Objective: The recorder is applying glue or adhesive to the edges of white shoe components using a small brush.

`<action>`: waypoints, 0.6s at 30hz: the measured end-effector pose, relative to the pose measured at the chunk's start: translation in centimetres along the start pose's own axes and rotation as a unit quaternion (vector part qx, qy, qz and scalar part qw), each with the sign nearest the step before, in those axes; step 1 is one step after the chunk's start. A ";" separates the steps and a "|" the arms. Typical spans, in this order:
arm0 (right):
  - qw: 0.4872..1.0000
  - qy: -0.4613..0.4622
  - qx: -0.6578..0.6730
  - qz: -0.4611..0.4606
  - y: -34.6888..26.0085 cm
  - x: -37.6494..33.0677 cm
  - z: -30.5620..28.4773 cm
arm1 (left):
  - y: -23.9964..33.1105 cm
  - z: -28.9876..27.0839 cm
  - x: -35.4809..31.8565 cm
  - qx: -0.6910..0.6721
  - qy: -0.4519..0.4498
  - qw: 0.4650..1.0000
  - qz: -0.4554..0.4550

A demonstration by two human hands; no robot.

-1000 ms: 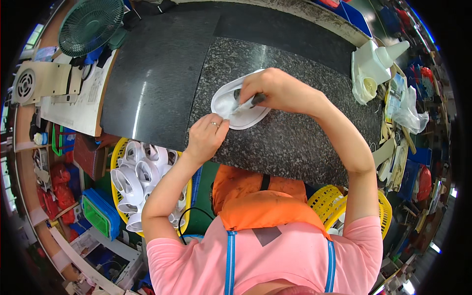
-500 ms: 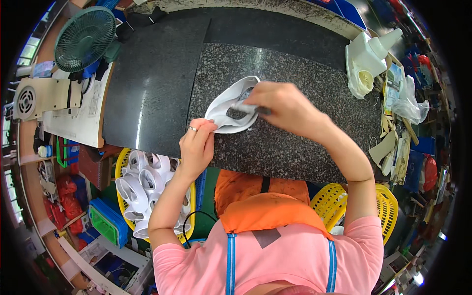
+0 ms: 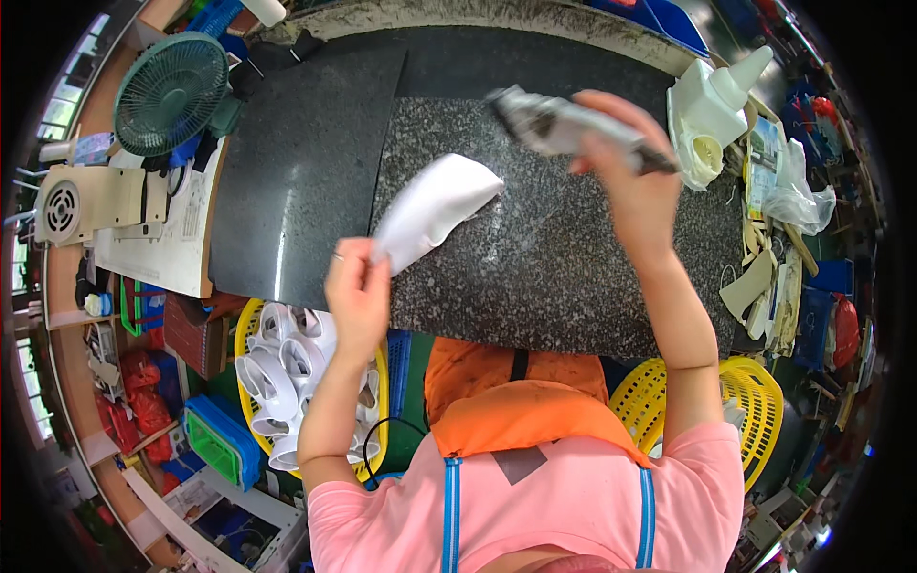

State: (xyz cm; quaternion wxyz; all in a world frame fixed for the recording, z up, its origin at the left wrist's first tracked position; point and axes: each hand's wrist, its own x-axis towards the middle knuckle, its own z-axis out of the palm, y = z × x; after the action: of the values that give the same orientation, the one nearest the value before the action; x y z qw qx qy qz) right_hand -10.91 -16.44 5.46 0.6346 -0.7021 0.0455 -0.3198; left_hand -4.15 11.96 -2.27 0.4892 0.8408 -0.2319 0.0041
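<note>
A white shoe upper slants above the speckled stone slab, its smooth side facing up. My left hand pinches its lower left end between thumb and fingers. Up and to the right, away from the upper, my right hand is closed around a long grey-and-white tool with dark ends. Motion blurs this tool, so its exact kind does not show. The stone slab lies beneath both hands.
Left of the slab lies a dark board, with a green fan beyond. A yellow basket of similar white pieces stands below my left arm. Yellow baskets sit at right. A white bottle stands at the back right.
My right hand has lifted the tool off the upper, up and to the right. The upper has turned over from its hollow side to its smooth side, as my left hand shifted slightly left and nearer.
</note>
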 end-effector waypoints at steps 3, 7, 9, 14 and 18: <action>0.994 -0.014 -0.016 0.107 0.1 0.0 -1.1 | -0.4 -0.5 1.5 -0.271 0.052 0.943 -0.185; 0.956 -0.245 -0.154 -0.038 3.7 -2.4 1.3 | -0.3 -0.3 2.8 -0.217 0.015 0.965 -0.146; 0.943 -0.275 -0.171 -0.078 5.6 -3.1 2.3 | 0.3 -0.2 2.7 -0.192 0.001 0.977 -0.093; 0.894 -0.279 -0.323 -0.137 6.9 -2.9 2.2 | 3.4 -0.6 2.8 -0.221 -0.068 0.969 -0.088; 0.901 -0.315 -0.283 -0.096 6.6 -2.0 1.7 | 5.1 1.2 8.8 -0.225 -0.145 0.961 -0.066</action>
State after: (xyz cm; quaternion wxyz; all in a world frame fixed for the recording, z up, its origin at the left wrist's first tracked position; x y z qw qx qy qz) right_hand -9.36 -15.31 -1.36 0.3564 -0.9173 -0.1356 -0.1146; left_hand 1.39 5.45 3.36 0.6263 0.7139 -0.2392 -0.2022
